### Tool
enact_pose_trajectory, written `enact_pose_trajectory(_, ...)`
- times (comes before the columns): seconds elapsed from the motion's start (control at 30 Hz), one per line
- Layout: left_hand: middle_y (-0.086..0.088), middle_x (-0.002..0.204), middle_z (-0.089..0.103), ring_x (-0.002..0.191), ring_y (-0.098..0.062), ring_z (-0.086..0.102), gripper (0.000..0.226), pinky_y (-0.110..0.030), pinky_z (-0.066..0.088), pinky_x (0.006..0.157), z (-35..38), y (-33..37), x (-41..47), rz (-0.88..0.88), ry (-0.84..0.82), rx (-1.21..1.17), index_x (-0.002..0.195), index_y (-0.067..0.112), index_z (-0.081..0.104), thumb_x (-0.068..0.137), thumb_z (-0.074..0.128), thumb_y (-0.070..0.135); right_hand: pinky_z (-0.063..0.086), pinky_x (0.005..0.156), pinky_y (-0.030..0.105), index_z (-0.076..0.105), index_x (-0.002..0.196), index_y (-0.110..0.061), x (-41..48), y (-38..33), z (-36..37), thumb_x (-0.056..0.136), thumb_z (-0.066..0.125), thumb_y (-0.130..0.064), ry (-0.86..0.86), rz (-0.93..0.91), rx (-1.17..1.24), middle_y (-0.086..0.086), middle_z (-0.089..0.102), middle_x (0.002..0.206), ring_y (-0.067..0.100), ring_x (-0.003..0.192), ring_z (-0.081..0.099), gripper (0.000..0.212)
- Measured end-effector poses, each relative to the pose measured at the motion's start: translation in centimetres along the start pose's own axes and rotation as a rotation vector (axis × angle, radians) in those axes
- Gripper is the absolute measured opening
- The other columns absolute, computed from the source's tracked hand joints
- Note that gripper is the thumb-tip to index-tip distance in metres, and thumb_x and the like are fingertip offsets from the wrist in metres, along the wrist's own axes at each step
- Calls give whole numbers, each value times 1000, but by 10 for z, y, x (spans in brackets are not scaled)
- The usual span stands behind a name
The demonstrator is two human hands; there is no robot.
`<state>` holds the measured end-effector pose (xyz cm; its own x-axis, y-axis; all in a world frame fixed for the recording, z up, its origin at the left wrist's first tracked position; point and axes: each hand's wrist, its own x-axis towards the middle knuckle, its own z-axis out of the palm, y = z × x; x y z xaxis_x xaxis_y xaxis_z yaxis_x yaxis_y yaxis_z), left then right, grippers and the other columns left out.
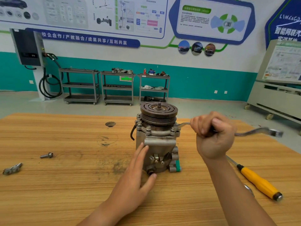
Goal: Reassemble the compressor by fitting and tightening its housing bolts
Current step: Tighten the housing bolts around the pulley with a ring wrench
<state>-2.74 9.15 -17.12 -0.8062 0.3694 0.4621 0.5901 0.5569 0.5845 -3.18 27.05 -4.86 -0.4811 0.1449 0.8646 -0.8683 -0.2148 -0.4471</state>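
Observation:
A grey metal compressor (158,144) stands upright on the wooden table (65,185), its dark grooved pulley (158,113) on top. Bolts sit in its upper flange, one at the front (148,128) and one at the right (173,129). My left hand (138,173) presses flat against the housing's left front, fingers straight. My right hand (213,134) grips the middle of a bent metal wrench (254,133), whose ring end sits on the right flange bolt.
A loose bolt (46,155) and a small metal fitting (12,168) lie at the table's left. A yellow-handled screwdriver (259,181) lies at the right, by my right forearm. A dark round hole (110,124) is in the tabletop. Shelf carts (117,87) stand by the far wall.

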Motion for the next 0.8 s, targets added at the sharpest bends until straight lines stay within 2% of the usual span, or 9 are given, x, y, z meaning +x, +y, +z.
enact_pose_trajectory(0.17,47,137,-22,135,16,5,80,-7,11,105,4,-3,-1,-9,12,-29,117,74,-20,91,49,45,23,48,18,37,47,-8,-17,11,0,68,36,-15,-135,-37,-99,-7,34,47,9,43,29,22)
enact_pose_trajectory(0.3,45,139,-19,135,14,9,81,6,8,95,7,-6,0,-11,21,-59,115,77,-18,91,51,43,32,50,23,42,53,-7,-21,11,-5,67,38,-11,-212,13,-139,-4,42,51,17,48,39,15)
enact_pose_trajectory(0.33,44,139,-18,135,15,10,81,7,9,93,7,-6,0,-14,22,-70,115,77,-17,91,51,43,39,53,25,44,57,-9,-22,9,-9,67,38,-6,-227,30,-137,-4,46,53,19,53,46,12)
enact_pose_trajectory(0.4,44,140,-17,135,13,11,79,4,11,96,8,-7,0,-18,26,-92,117,76,-15,91,51,43,50,71,29,48,71,-10,-24,6,-21,67,31,5,-194,72,-131,-5,58,62,21,73,61,24)
enact_pose_trajectory(0.47,43,140,-16,136,11,12,78,-1,14,99,8,-8,0,-23,31,-109,117,76,-14,91,51,43,52,85,31,47,81,-6,-24,3,-35,67,28,7,-118,171,-103,1,68,73,24,92,66,27)
enact_pose_trajectory(0.5,42,141,-14,136,11,14,77,-2,16,99,9,-7,0,-27,35,-115,117,76,-14,91,51,43,52,86,31,45,84,-5,-23,3,-41,68,27,7,-75,238,-73,3,69,71,26,94,67,26)
enact_pose_trajectory(0.6,40,143,-11,135,8,20,75,-8,21,101,9,-6,1,-28,46,-125,118,75,-12,90,50,43,52,79,30,39,87,-8,-9,8,-56,76,18,10,52,417,4,2,57,50,23,75,68,29)
enact_pose_trajectory(0.67,42,141,-12,135,6,21,74,-14,24,104,8,-5,1,-36,44,-139,117,75,-11,90,50,43,48,79,32,39,85,-10,2,14,-56,80,13,8,116,462,55,-2,44,41,20,58,60,32)
enact_pose_trajectory(0.8,48,136,-13,136,4,22,75,-22,25,110,6,-6,-1,-49,41,-153,113,79,-13,91,50,44,49,69,26,39,74,-12,2,18,-39,73,33,-11,176,431,172,-6,21,38,13,43,40,6)
